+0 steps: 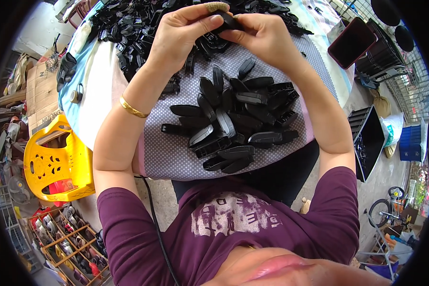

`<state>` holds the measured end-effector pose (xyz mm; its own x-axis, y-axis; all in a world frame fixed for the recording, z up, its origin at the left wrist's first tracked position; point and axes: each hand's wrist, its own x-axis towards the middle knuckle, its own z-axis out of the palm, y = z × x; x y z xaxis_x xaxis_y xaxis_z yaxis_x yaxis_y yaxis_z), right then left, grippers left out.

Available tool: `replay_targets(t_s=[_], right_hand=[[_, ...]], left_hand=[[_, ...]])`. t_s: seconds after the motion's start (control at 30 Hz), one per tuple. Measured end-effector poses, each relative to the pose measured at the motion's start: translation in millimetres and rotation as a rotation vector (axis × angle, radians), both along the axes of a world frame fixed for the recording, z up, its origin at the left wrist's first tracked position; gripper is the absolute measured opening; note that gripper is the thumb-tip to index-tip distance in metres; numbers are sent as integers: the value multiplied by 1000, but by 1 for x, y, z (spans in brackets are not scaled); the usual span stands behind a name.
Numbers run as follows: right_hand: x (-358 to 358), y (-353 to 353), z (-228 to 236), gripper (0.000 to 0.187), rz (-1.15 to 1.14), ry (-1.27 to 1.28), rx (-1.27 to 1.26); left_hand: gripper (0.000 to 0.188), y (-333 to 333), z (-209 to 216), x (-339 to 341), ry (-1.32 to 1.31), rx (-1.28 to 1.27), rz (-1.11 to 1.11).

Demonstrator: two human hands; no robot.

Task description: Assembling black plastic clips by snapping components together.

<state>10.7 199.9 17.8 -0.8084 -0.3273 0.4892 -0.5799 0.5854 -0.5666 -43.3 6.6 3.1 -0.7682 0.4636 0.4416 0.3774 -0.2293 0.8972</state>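
Observation:
Over the far side of the table, my left hand (176, 40) and my right hand (267, 38) are closed on one small black plastic piece (230, 22) between them. Fingers cover much of it, so its exact kind cannot be made out. A tan knitted cover sits on one of my left fingertips. Below my hands, nearer to me, lies a loose heap of glossy black elongated plastic parts (225, 121). Behind and to the left spreads a much larger pile of black plastic pieces (128, 31), partly hidden by my left hand.
A dotted grey cloth (152, 159) with a pink edge covers the near table. To the left stands a yellow plastic chair (57, 159), with a shoe rack (74, 243) below. A dark phone (352, 43) is at upper right; a black crate (367, 143) stands right.

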Motion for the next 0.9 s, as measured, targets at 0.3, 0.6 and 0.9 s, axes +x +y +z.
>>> replay_targets(t_s=[0.3,0.6,0.9], right_hand=[[-46,131,-9,30,-325,-333,324],[-40,91,-8,26,-447,-259,655],[-29,92,8,21,-172,-287,100]], left_hand=[[38,36,24,64,487,-560,-403],[29,87,-19,-6,1395,-878,159],[28,66,-7,0,395,-333,107]])
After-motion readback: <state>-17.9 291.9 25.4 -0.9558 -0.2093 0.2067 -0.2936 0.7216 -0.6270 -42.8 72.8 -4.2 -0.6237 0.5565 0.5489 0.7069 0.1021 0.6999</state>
